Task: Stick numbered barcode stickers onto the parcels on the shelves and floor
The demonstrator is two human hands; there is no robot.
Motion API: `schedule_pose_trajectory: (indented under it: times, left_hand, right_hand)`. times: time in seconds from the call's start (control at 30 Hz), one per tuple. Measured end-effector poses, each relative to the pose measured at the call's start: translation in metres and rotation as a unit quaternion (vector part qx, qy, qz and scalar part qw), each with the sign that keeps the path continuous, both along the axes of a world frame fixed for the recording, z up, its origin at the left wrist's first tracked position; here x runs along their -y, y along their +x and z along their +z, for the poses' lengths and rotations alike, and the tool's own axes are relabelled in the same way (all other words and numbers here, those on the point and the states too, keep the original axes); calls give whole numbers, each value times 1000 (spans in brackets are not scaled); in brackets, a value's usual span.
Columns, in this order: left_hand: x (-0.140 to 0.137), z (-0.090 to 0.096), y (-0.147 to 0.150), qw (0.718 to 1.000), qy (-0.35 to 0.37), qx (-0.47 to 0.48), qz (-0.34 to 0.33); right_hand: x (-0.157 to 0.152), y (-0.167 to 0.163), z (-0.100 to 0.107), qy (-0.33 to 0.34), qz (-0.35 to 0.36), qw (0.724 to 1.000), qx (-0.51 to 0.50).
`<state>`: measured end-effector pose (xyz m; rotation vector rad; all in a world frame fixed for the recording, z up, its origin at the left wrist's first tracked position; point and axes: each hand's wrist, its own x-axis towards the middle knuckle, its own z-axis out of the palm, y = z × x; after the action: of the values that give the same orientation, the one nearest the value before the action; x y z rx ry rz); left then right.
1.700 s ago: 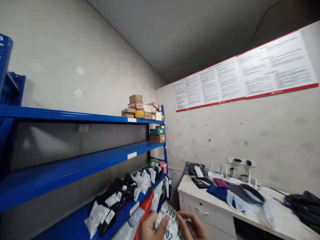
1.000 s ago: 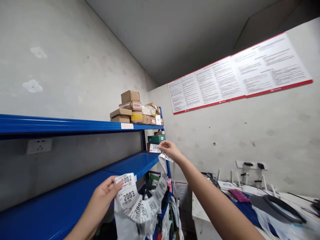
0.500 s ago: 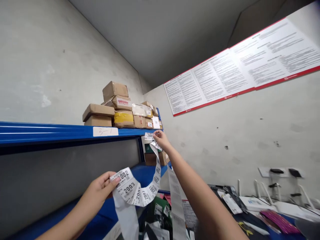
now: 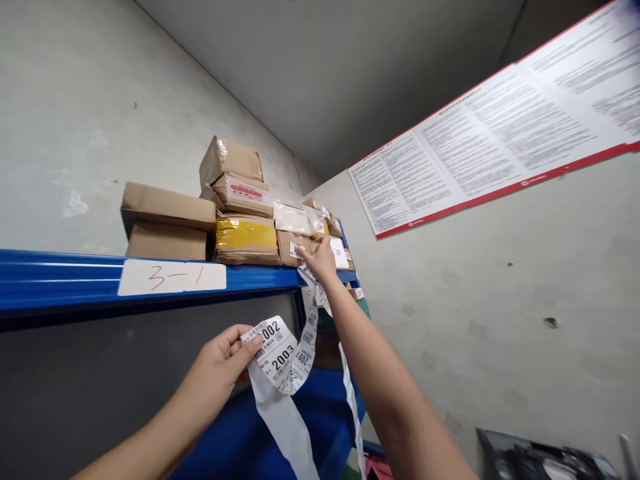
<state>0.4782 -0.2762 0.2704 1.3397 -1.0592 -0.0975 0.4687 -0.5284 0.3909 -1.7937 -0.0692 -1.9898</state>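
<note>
1. Labelling looks partly done: some parcels on the blue shelf [image 4: 75, 277] carry stickers, while others show none on the faces in view.
2. Already marked, right of centre: a white packet [image 4: 339, 252] with a printed code and, just above and left of it, a clear-wrapped parcel [image 4: 320, 228] with a small white sticker. Their print is too small to read.
3. In hand at the centre: the right hand [image 4: 319, 257] has its fingertips together, pinching the edge of a small label [image 4: 295, 250] at the front of a small brown box [image 4: 283, 241]. Whether the label is stuck down, I cannot tell.
4. No number sticker shows, left of centre, on the yellow-taped box [image 4: 246, 235], the two stacked flat boxes [image 4: 170, 205] beside it, or the top box [image 4: 235, 159]. The red-printed box [image 4: 243, 193] bears red lettering only. Hidden faces may differ.
5. Lower centre, the left hand [image 4: 227, 350] pinches the label strip [image 4: 280, 360] between thumb and fingers. The strip loops up to just below the right hand, with 2002, 2003 and 2001 readable.
6. Many labels appear unused, since the strip is long and a pale tail drops to the bottom edge.
</note>
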Motion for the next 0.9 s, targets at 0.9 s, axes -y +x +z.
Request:
schedule_pose_trajectory:
  times: [0.9]
  left_hand:
    - [24,28,-9,964,-104,227,95]
  right_hand:
    - [-80,-73,-79,66,443,875,-182]
